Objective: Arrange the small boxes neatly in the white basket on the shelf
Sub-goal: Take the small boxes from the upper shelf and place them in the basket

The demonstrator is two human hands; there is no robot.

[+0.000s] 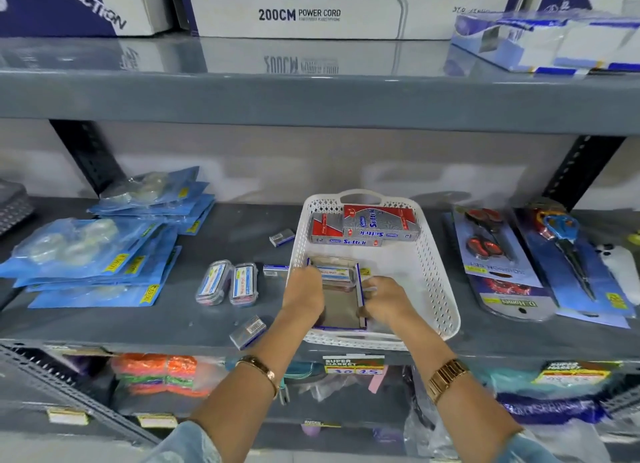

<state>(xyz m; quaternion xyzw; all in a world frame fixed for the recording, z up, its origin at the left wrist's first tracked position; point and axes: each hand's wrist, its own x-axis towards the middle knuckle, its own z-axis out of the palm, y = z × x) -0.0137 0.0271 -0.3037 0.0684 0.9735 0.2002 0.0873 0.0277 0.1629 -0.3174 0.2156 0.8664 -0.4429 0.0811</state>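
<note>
Both hands inside white perforated plastic basket (436,272) on grey shelf (207,327). Left hand (303,294) and right hand (386,301), fingers curled, grip opposite walls of open blue-edged cardboard tray (341,306) containing one small clear-lidded box (334,275).

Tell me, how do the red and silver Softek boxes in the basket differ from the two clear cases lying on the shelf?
The Softek boxes are opaque red and silver card; the clear cases are see-through with rounded ends. The boxes sit stacked at the back of the white basket; the cases lie side by side outside it, on the shelf. The boxes are bigger. Neither pair is touched by a hand.
</note>
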